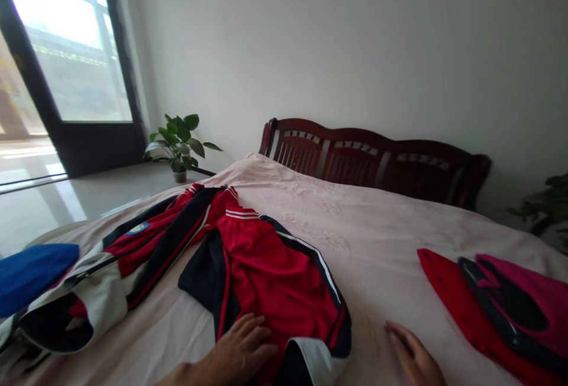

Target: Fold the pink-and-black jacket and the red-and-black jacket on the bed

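Note:
My left hand [244,341] lies on a red and navy track jacket [279,273] with white trim, its fingers stretched over the red cloth. A striped ribbed band [242,213] is at the garment's far end, and a white-edged part [317,356] is at its near end. My right hand [415,356] is over the bedspread to the right of this jacket, fingers extended and apart, holding nothing; the frame's lower edge cuts it off. Another red, navy and white jacket [142,256] with a round badge lies to the left, touching or overlapping the middle one.
A pale pink bedspread [368,232] covers the surface. Folded red clothing [461,303] and a pink garment [541,291] with dark parts lie at right, blue cloth [35,273] at left. Beyond stand a dark wooden bench back [355,158], a potted plant [177,143] and a glass door [80,66].

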Demonstrator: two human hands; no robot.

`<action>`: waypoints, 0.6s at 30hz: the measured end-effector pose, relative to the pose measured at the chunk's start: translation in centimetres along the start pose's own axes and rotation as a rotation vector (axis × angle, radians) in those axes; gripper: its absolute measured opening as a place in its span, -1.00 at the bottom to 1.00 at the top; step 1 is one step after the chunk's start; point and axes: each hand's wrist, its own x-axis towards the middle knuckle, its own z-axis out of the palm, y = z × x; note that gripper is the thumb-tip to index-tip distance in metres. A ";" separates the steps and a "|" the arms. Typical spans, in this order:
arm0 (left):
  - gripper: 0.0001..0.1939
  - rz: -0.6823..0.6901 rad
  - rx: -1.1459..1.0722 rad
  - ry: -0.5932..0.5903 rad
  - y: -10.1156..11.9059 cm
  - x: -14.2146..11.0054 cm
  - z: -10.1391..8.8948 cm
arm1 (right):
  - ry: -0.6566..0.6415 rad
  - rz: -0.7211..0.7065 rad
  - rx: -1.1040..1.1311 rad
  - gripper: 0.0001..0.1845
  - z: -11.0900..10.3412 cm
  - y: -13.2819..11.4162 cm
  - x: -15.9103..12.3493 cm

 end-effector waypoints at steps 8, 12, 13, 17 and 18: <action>-0.39 -0.034 0.156 -0.045 -2.6 -1.5 1.5 | -0.238 -0.032 -0.039 -0.13 7.5 -7.1 -2.7; -0.75 -0.187 0.083 0.075 -2.9 0.5 2.7 | -0.343 -0.103 -0.130 -0.39 10.2 -11.6 -4.2; -0.84 -0.235 0.031 0.117 -2.9 1.2 2.8 | -0.397 -0.089 -0.047 -0.49 10.2 -12.6 -4.4; -0.91 -0.338 -0.604 0.445 -1.1 5.0 1.6 | -0.472 0.074 0.448 -0.60 6.2 -16.0 -4.8; -0.83 -0.336 -0.837 0.532 0.2 6.4 0.9 | -0.416 0.088 0.490 -0.58 4.3 -16.9 -5.1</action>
